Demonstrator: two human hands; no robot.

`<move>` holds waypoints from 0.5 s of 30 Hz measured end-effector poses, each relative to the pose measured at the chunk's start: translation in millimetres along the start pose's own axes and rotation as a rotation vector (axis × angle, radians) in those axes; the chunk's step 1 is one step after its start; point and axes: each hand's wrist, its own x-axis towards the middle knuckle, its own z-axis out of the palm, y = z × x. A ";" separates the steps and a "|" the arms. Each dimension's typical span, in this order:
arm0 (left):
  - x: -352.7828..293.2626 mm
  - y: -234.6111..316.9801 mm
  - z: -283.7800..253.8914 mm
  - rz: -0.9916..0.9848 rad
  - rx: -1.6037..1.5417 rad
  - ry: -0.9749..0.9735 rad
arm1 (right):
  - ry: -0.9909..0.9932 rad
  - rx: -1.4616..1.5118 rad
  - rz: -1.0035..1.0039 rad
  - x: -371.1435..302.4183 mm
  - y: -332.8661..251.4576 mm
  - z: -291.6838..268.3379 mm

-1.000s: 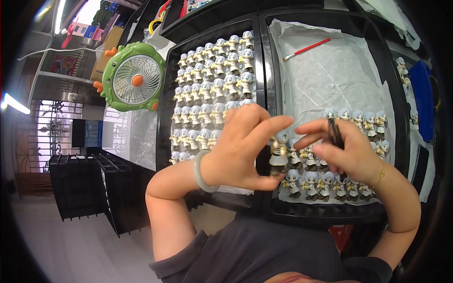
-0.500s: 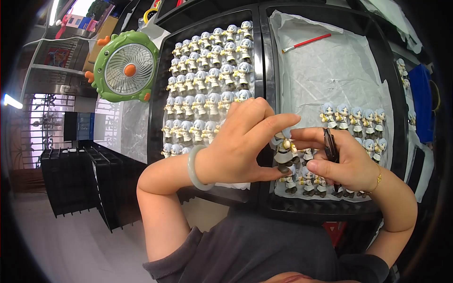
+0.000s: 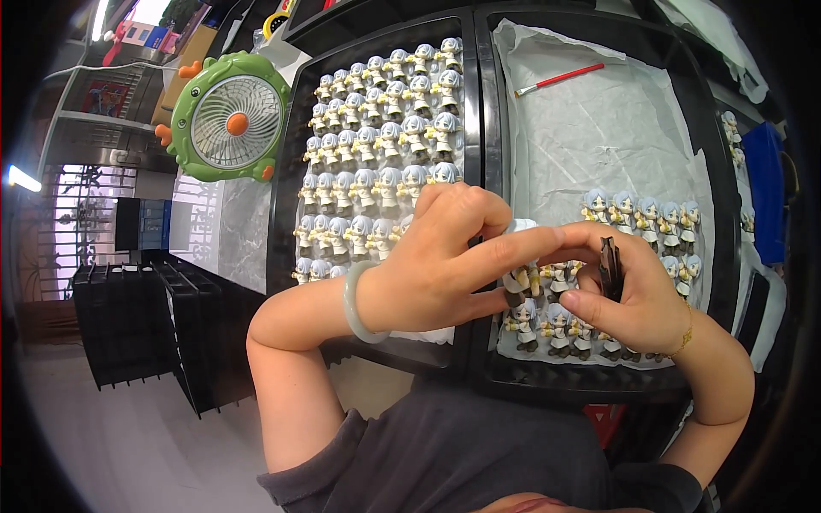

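My left hand (image 3: 432, 269) grips a small figurine (image 3: 518, 280) with pale blue hair, a white outfit and dark feet. Its fingers cover much of the figurine. Close on the right, my right hand (image 3: 643, 286) is curled around a small black tool (image 3: 611, 269), whose kind I cannot make out. The index fingertips of both hands meet just above the figurine. Beneath my hands lies the right tray (image 3: 590, 385), lined with crinkled white paper (image 3: 599, 128). Matching figurines (image 3: 647, 212) stand in rows in its near half, some partly hidden by my right hand.
To the left, a second black tray (image 3: 473, 103) holds many rows of similar figurines (image 3: 363, 141). A red-handled brush (image 3: 560, 79) lies on the paper at the far side. Beyond the left tray stands a green animal-shaped fan (image 3: 229, 120). Black crates (image 3: 128, 329) are at lower left.
My left hand has turned the figurine, and its index finger now reaches over it to my right index finger. The right hand has shifted slightly, the black tool tilting with it.
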 end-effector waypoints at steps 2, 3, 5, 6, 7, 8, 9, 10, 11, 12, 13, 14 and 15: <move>-1.3 -0.8 3.1 0.015 0.013 0.014 | 0.023 -0.058 -0.061 -1.4 1.7 0.3; -2.0 -1.3 5.5 0.033 0.008 0.054 | 0.023 -0.059 -0.062 -2.0 2.7 -0.4; -1.2 -0.8 5.1 0.049 0.004 0.096 | 0.022 -0.111 -0.077 -3.1 5.5 -1.5; 1.1 -0.2 2.1 0.047 -0.038 0.045 | 0.020 -0.114 -0.076 -3.2 5.6 -0.7; 2.8 -0.1 0.8 0.045 -0.082 -0.006 | 0.068 -0.108 -0.107 -2.7 6.0 0.6; 3.8 1.7 1.5 0.044 -0.087 -0.001 | 0.116 -0.105 -0.137 -2.1 6.6 1.3; 4.4 4.4 3.0 -0.049 -0.227 -0.038 | 0.116 -0.110 -0.131 -1.5 7.9 0.6; 3.7 7.5 3.1 -0.146 -0.362 -0.071 | 0.129 -0.189 -0.220 -0.8 9.0 0.1; 2.6 8.9 2.9 -0.150 -0.363 -0.059 | 0.141 -0.268 -0.309 0.2 10.0 0.2; 1.3 10.0 2.7 -0.163 -0.388 -0.061 | 0.131 -0.278 -0.304 1.8 11.7 1.3; -0.1 10.0 3.6 -0.173 -0.418 -0.062 | 0.150 -0.291 -0.360 3.9 14.4 2.5; -1.1 9.8 4.0 -0.174 -0.425 -0.045 | 0.168 -0.304 -0.416 5.0 14.6 3.4; -1.9 9.1 3.8 -0.170 -0.391 -0.050 | 0.188 -0.301 -0.363 3.8 11.3 5.7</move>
